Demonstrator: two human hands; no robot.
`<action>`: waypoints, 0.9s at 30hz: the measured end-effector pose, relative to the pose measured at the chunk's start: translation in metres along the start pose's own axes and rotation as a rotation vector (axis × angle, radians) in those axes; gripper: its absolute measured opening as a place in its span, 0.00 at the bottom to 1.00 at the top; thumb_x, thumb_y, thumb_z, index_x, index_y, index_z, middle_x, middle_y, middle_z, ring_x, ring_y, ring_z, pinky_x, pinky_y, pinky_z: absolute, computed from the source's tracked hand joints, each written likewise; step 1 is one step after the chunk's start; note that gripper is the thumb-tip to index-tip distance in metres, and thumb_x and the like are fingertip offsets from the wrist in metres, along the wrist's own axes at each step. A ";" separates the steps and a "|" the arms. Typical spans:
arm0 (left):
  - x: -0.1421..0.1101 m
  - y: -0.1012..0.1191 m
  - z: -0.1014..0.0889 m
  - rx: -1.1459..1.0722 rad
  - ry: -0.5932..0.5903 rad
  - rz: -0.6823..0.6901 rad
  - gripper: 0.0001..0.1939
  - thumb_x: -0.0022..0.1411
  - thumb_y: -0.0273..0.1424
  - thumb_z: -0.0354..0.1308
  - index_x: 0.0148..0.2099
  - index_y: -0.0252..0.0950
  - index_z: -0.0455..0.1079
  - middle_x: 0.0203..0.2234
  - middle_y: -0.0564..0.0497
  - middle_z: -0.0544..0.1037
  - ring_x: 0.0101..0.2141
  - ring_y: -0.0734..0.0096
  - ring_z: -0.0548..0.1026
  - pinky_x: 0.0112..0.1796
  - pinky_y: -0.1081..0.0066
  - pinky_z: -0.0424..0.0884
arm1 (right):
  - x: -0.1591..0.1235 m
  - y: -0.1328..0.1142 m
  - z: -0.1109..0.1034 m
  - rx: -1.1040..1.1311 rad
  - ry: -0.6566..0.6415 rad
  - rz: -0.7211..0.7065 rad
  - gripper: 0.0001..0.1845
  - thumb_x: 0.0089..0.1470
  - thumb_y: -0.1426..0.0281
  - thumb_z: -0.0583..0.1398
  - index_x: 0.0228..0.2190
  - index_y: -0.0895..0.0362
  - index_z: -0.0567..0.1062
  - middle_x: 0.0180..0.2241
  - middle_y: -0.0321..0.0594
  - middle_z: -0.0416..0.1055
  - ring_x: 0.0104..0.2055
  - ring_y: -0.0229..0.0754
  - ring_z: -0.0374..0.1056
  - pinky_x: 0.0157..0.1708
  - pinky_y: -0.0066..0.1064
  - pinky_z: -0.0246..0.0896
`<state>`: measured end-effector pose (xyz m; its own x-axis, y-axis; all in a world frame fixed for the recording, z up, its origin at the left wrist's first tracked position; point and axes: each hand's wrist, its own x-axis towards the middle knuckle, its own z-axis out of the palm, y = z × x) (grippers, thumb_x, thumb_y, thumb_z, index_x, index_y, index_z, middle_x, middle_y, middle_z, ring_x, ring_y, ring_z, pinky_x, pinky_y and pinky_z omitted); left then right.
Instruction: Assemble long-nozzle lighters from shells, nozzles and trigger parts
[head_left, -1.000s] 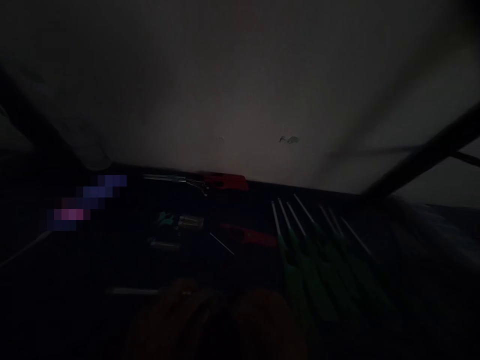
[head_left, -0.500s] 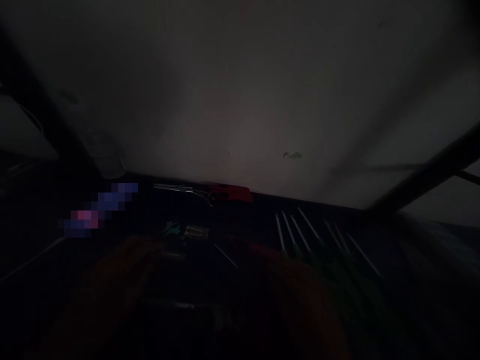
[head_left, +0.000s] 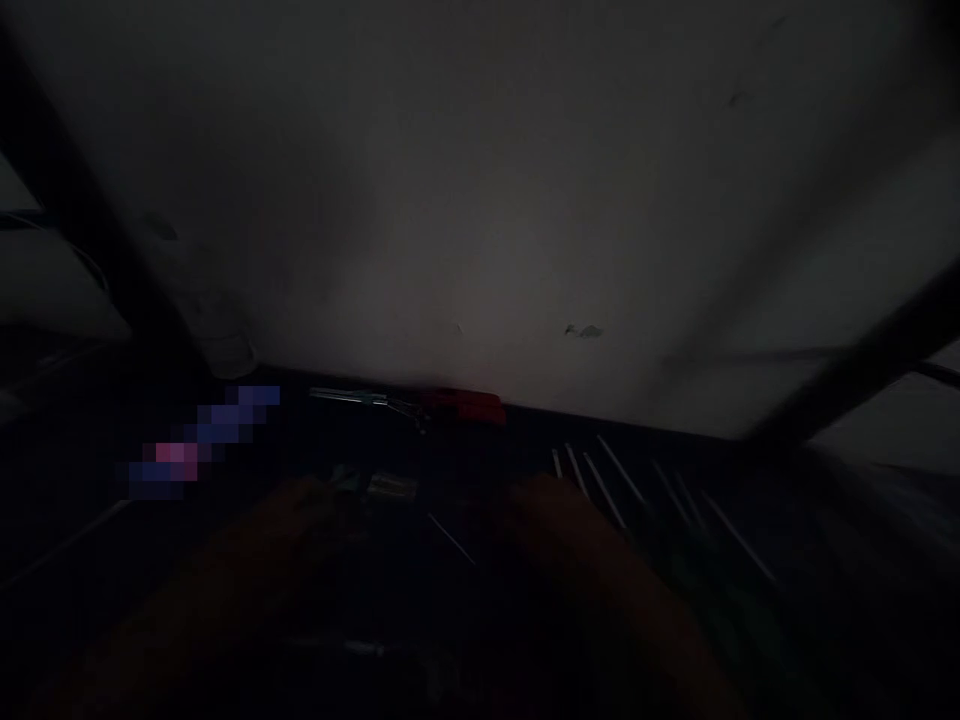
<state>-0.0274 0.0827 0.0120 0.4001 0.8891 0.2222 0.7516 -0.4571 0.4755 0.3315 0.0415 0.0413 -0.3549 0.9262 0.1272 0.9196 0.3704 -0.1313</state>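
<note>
Two hands extend over the dark blue work surface (head_left: 420,590), one on each side of a single thin rod (head_left: 451,540), which serves as the reference. The left hand (head_left: 300,510) is left of the thin rod, its fingers near one teal piece (head_left: 345,478); low light and blur prevent telling how far it is open or whether it grips anything. The right hand (head_left: 536,505) is right of the thin rod, knuckles uppermost; its opening and any held item likewise cannot be determined. One small flat packet (head_left: 391,486) lies left of and slightly beyond the thin rod, beside the teal piece. Seven slender metal shafts (head_left: 604,490) lie to the right of the rod, roughly side by side; their lower ends fade into darkness. Beyond the rod, near the wall (head_left: 465,200), are one red object (head_left: 472,406) and, farther left, one slim metallic item (head_left: 349,397).
</note>
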 end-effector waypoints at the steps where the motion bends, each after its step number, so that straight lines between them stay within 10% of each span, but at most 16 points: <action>1: 0.001 0.002 -0.002 -0.010 -0.031 -0.026 0.16 0.72 0.47 0.56 0.52 0.50 0.81 0.54 0.48 0.81 0.49 0.55 0.82 0.45 0.59 0.81 | 0.001 0.001 0.002 0.015 -0.015 -0.008 0.07 0.66 0.73 0.62 0.41 0.51 0.81 0.35 0.37 0.79 0.36 0.44 0.75 0.33 0.33 0.61; 5: 0.011 0.019 -0.012 -0.088 -0.092 -0.027 0.18 0.74 0.49 0.53 0.55 0.52 0.79 0.53 0.51 0.82 0.49 0.58 0.82 0.46 0.64 0.80 | 0.002 0.000 0.004 0.063 -0.028 -0.004 0.08 0.67 0.71 0.62 0.43 0.51 0.81 0.38 0.39 0.79 0.38 0.45 0.76 0.35 0.34 0.62; 9: 0.036 0.053 -0.017 -0.078 -0.134 0.297 0.17 0.78 0.41 0.49 0.57 0.50 0.78 0.50 0.51 0.82 0.48 0.63 0.81 0.48 0.66 0.79 | 0.010 -0.007 -0.001 0.118 0.003 -0.004 0.09 0.71 0.64 0.60 0.46 0.49 0.79 0.41 0.39 0.79 0.41 0.46 0.75 0.39 0.36 0.63; 18: 0.064 0.084 0.012 -0.178 -0.048 0.579 0.16 0.81 0.36 0.48 0.52 0.42 0.79 0.42 0.50 0.81 0.40 0.73 0.81 0.40 0.76 0.77 | 0.009 -0.026 0.017 0.065 0.187 -0.239 0.06 0.69 0.71 0.61 0.42 0.48 0.78 0.33 0.31 0.78 0.34 0.42 0.72 0.36 0.35 0.55; 27: 0.066 0.066 -0.001 -0.282 -0.127 0.358 0.15 0.76 0.37 0.53 0.56 0.40 0.78 0.46 0.46 0.79 0.42 0.68 0.79 0.43 0.68 0.75 | -0.003 -0.020 0.019 0.108 0.310 -0.239 0.13 0.68 0.72 0.57 0.48 0.47 0.77 0.34 0.34 0.79 0.33 0.43 0.73 0.39 0.38 0.60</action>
<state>0.0481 0.1113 0.0594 0.6819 0.6592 0.3170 0.3902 -0.6944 0.6046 0.3108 0.0323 0.0251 -0.4738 0.7542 0.4547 0.7884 0.5933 -0.1625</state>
